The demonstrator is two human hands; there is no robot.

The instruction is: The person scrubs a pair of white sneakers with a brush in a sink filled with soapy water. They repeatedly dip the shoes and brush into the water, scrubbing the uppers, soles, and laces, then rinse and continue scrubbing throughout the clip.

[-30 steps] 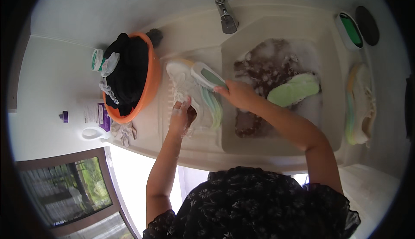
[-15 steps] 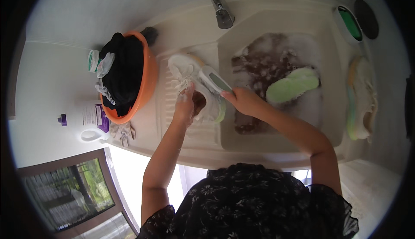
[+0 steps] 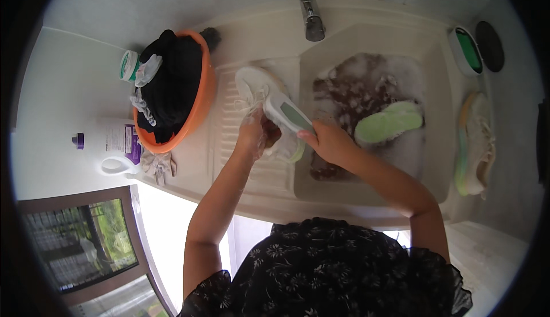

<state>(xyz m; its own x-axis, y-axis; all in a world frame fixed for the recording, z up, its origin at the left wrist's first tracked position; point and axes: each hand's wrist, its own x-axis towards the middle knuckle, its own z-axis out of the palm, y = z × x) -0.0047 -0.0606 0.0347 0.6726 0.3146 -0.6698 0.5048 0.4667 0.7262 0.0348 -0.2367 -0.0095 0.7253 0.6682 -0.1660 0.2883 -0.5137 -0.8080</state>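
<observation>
A white lace-up sneaker (image 3: 252,81) lies on the ribbed drainboard left of the basin, its toe pointing away from me. My left hand (image 3: 252,135) grips it by the laces and opening, with some fingers hidden inside. In my right hand (image 3: 332,140) is a white scrub brush (image 3: 293,115) with a grey-green panel on its handle. The brush head rests against the sneaker's side near the laces; its bristles are out of sight. A pale green insole (image 3: 391,123) floats in the soapy brown water.
The basin (image 3: 366,194) sits below a metal faucet (image 3: 313,25). An orange tub (image 3: 207,96) of dark clothes stands left, beside a detergent bottle (image 3: 117,142) and gloves (image 3: 158,165). On the right ledge are another sneaker (image 3: 475,145) and an open oval container (image 3: 467,50) with green contents.
The view has shifted, so the sink appears slightly lower and farther right. The brush has moved a little leftward over the sneaker. My left hand keeps its hold.
</observation>
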